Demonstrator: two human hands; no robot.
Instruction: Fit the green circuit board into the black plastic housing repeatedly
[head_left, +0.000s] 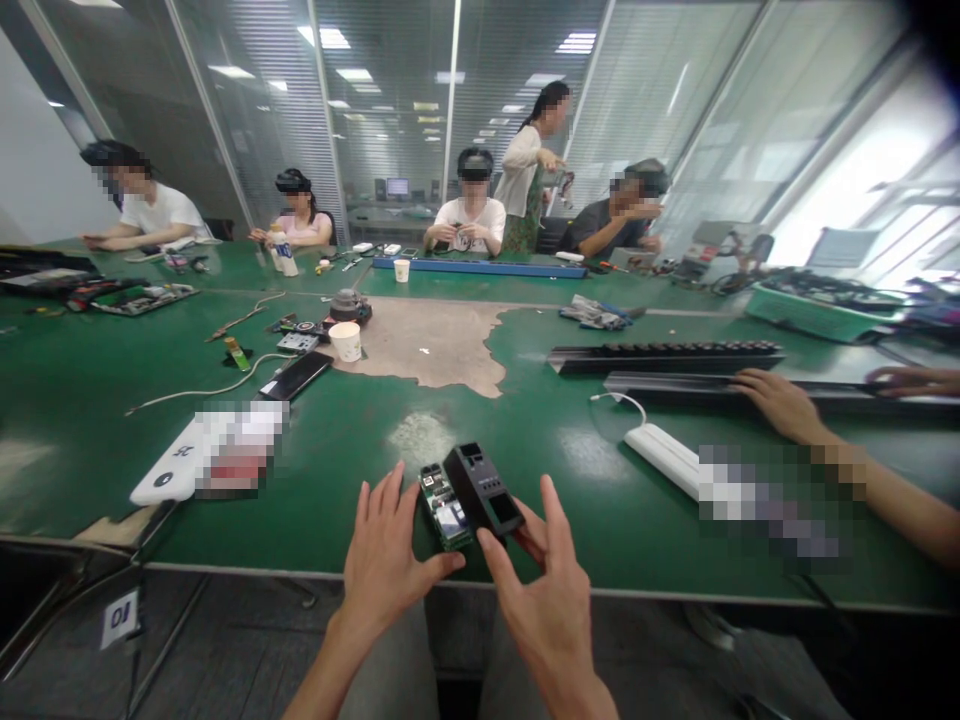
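In front of me near the table's front edge lies a green circuit board (448, 510) with a silver and white block on it. Beside it on the right, a black plastic case (484, 488) with rectangular openings sits at a slight tilt, close against the board. My left hand (390, 550) is open around the board's left side, fingers spread, thumb by its lower end. With my right hand (547, 585) I hold the lower end of the case between the thumb and the fingers; the index finger points up, away from it.
A white power strip (664, 460) lies right, near a co-worker's hand (780, 400) on a long black rail (675, 387). Left are a white device (161, 480), a black phone (296, 376) and a paper cup (346, 342). Several people sit across the green table (337, 450).
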